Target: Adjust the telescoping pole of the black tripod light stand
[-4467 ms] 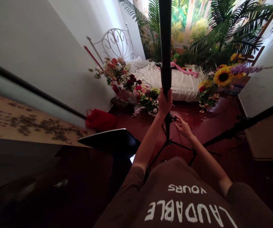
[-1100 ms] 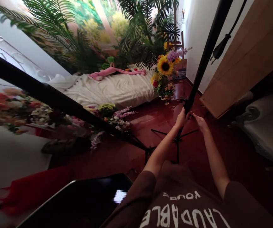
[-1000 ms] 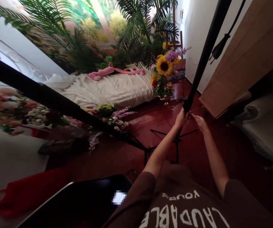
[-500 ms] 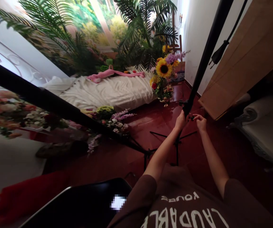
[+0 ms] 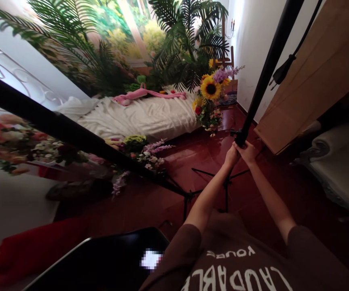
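A black light stand (image 5: 261, 81) rises at a slant in front of me, its thin legs spread on the floor. Below the collar and side knob (image 5: 236, 132) of its pole, my left hand (image 5: 232, 156) is wrapped round the shaft. My right hand (image 5: 248, 152) is closed round the pole just beside the left one, and the two hands touch. The fingertips of both hands are partly hidden behind the pole. A black cable with a two-pin plug (image 5: 282, 70) hangs to the right of the pole.
A second black stand (image 5: 80, 139) crosses the left side. A dark screen (image 5: 101, 258) is close at the lower left. Beyond lie a white-draped platform (image 5: 144, 117) with a pink plush toy (image 5: 132, 96), sunflowers (image 5: 210, 88) and palm leaves. At right are a wooden board (image 5: 307, 76) and a pale sofa (image 5: 341, 161).
My right hand has moved left from beside the knob and closed round the pole next to my left hand. The left hand keeps its hold.
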`<state>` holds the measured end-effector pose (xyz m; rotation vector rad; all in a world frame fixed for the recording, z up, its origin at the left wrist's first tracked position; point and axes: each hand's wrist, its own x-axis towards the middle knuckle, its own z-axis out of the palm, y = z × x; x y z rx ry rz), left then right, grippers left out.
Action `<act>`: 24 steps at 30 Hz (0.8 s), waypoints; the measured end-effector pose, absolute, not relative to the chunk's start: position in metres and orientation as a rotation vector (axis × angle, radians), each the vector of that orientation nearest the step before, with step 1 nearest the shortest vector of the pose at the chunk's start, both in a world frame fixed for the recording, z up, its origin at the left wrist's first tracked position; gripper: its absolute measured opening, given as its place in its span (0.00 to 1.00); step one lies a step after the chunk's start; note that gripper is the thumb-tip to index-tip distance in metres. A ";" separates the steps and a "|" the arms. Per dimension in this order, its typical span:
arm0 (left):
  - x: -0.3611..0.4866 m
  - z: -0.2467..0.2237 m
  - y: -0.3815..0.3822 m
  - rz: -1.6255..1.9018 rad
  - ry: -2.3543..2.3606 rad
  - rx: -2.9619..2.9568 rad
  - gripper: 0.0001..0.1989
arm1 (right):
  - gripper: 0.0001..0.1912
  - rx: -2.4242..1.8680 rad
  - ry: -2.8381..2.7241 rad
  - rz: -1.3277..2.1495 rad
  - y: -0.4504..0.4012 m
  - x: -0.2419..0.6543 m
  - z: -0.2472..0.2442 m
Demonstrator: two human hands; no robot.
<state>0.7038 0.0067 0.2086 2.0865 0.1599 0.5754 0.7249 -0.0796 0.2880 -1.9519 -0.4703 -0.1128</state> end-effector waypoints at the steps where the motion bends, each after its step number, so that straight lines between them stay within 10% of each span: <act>1: 0.704 0.209 0.007 0.575 0.167 2.079 0.22 | 0.18 -1.977 -0.458 -0.118 -0.076 0.727 0.290; 11: 0.701 0.218 0.003 0.548 0.265 2.032 0.33 | 0.21 -1.866 -0.508 -0.018 -0.059 0.745 0.296; 24: 0.695 0.222 0.002 0.591 0.238 2.072 0.18 | 0.11 -1.695 -0.642 -0.244 -0.037 0.763 0.393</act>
